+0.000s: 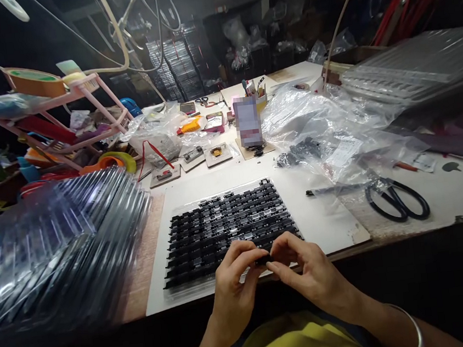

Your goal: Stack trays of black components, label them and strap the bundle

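A small black part point(262, 259) is held between both hands at the near edge of the white board. My left hand point(237, 283) pinches it from the left with thumb and fingers. From the right, the thumb and fingers of my right hand point(308, 270) close on its other side. Just beyond the hands lies a clear plastic tray point(186, 294) filled with rows of similar black parts point(220, 224). The fingers cover much of the held part and the tray's near right corner.
Stacked clear trays point(56, 241) fill the left side. Black-handled scissors point(397, 200) lie at the right beside crumpled plastic bags point(316, 115). Several small fixtures point(218, 155) and a phone-like screen point(248, 122) stand beyond the tray. A pink rack point(103, 98) is at back left.
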A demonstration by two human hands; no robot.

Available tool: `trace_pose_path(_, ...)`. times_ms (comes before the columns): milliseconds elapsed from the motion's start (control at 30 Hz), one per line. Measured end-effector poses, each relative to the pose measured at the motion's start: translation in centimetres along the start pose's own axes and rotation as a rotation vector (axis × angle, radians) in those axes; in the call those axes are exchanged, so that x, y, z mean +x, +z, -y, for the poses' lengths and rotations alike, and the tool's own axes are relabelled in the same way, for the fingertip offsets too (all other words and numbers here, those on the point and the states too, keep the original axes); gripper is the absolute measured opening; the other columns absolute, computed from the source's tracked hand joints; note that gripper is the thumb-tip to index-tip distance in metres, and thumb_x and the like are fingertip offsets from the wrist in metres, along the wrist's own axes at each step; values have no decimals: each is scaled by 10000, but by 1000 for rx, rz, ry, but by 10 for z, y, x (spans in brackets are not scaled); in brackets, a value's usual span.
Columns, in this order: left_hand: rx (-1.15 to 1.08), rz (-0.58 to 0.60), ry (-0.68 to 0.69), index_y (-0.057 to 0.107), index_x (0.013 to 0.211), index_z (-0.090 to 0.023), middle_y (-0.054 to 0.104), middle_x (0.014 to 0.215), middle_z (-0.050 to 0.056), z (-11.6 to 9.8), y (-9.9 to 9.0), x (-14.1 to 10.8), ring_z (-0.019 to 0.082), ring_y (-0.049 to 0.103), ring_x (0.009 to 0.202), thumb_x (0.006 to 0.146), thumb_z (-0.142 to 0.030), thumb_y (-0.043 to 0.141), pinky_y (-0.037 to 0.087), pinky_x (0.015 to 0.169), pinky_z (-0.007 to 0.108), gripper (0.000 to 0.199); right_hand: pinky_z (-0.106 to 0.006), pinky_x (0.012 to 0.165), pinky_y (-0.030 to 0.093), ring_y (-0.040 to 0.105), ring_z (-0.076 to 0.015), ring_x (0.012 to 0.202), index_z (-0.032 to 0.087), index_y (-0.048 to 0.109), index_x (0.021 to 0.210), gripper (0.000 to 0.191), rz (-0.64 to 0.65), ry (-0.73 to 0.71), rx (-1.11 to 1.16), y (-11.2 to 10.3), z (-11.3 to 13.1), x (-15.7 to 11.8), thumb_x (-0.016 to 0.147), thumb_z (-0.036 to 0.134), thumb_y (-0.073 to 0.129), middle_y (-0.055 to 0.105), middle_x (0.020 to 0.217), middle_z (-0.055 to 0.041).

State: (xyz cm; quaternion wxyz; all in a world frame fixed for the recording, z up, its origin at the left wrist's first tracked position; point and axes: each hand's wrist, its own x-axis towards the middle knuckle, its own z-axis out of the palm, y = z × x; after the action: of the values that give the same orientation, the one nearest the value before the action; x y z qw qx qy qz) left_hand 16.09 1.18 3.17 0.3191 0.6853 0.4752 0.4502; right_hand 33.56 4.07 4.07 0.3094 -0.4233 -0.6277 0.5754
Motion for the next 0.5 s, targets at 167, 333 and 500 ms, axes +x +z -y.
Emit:
trace_pose_path(167, -55, 103, 82, 604, 1058, -235, 570, 965, 33, 4, -3, 1, 111, 573, 874, 858, 0, 453, 483, 710, 201, 343, -221, 542, 367, 471, -97, 600, 183, 519, 770, 200, 190, 58, -165, -8, 9, 0, 865, 358, 538, 529, 673, 26)
trace_pose_path(333, -30, 145, 132, 572, 1102, -214, 571, 979, 50, -4, -5, -1, 119, 571, 883, 848, 8, 451, 479, 733, 217, 358, -219, 506, 301, 395, -83, 559, 178, 462, 667, 269, 232, 68, -45, -9, 13, 0, 828, 359, 579, 439, 588, 51)
trace_pose_path(500, 23, 119, 167, 554, 1076, -172, 557, 914, 54, -15, -1, -2, 117, 557, 810, 848, -5, 425, 460, 673, 212, 311, -219, 513, 265, 318, -76, 574, 172, 446, 653, 326, 216, 65, 191, -3, 8, -2, 804, 419, 596, 361, 598, 58)
